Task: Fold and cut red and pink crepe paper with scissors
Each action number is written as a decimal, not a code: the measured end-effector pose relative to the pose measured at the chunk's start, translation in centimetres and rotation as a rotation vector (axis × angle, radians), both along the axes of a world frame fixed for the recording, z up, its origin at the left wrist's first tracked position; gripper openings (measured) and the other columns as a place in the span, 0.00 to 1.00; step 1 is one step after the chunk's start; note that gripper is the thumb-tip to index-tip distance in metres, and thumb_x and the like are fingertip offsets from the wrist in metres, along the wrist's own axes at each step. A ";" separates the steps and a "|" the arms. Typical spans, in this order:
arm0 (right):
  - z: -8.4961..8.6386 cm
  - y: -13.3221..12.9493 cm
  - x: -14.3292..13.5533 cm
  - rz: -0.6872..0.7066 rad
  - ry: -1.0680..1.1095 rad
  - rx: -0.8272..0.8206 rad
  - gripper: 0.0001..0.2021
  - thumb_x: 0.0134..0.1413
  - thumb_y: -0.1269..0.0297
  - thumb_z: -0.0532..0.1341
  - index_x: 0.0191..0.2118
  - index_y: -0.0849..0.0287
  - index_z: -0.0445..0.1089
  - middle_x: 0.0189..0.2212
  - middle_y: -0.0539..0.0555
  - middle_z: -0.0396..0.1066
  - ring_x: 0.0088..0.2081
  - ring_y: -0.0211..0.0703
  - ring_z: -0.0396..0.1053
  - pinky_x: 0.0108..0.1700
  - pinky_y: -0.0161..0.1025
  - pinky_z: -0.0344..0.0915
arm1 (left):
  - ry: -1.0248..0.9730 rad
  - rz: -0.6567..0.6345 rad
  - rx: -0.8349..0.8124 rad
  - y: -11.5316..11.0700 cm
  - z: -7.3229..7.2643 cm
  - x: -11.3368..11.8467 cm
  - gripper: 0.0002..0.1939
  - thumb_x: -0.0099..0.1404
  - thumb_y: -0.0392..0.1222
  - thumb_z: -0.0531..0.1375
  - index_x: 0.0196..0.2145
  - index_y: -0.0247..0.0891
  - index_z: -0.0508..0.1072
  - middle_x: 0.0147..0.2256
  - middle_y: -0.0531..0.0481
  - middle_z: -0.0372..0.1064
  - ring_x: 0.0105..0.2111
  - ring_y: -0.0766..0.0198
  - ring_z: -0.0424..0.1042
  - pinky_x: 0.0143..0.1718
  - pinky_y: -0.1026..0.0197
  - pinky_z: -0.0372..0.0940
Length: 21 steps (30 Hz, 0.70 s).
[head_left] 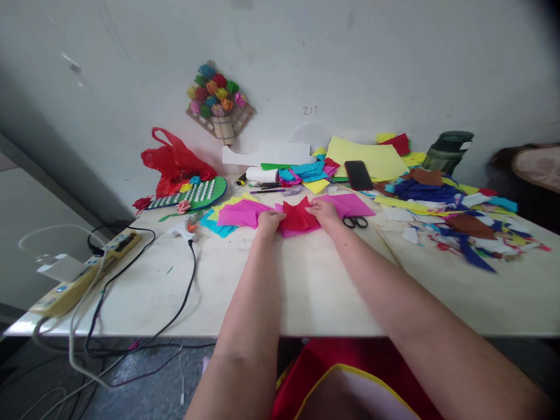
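Note:
Between my two hands a piece of red crepe paper (299, 216) is held at its sides, its upper edge ragged. My left hand (270, 222) pinches its left side, and my right hand (322, 212) pinches the right side. Pink paper sheets (240, 213) lie under and beside my hands, to the left and right. Yellow and blue sheets (221, 228) stick out below the left pink ones. Close to my right hand lie scissors with black handles (355, 222). My fingertips are small and partly hidden by the paper.
At left are a hot glue gun (186, 227), its cord, and a yellow power strip (87, 274). Behind stand a red plastic bag (175, 157) and a green board (212, 195). A phone (359, 175), paper scraps (470, 224) and a dark green bottle (448, 153) are at right.

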State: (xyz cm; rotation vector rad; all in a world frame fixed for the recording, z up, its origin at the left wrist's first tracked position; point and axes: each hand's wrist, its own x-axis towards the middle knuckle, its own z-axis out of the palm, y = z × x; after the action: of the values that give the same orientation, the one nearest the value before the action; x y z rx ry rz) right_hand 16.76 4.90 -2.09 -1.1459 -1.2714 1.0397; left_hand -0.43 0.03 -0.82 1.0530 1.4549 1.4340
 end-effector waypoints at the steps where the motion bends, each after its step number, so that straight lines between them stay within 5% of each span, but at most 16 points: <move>1: 0.0 -0.1 0.0 0.000 -0.006 0.004 0.12 0.34 0.66 0.64 0.31 0.60 0.68 0.26 0.49 0.71 0.31 0.41 0.70 0.38 0.40 0.66 | 0.008 -0.010 -0.020 -0.2 0.2 0.0 0.07 0.41 0.37 0.65 0.18 0.33 0.69 0.19 0.48 0.66 0.23 0.63 0.66 0.25 0.60 0.63; 21: 0.5 -0.6 0.0 -0.015 -0.002 0.009 0.08 0.34 0.67 0.63 0.28 0.61 0.69 0.23 0.49 0.70 0.29 0.41 0.69 0.37 0.41 0.65 | -0.080 -0.208 -0.148 -2.2 2.4 0.1 0.12 0.37 0.35 0.67 0.18 0.33 0.66 0.18 0.51 0.65 0.21 0.67 0.67 0.27 0.62 0.65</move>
State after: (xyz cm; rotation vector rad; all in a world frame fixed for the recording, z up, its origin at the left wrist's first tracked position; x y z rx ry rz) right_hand 16.80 4.34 -1.57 -1.1483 -1.2663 1.0216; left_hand -0.33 -2.13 1.58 1.0107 1.3303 1.1896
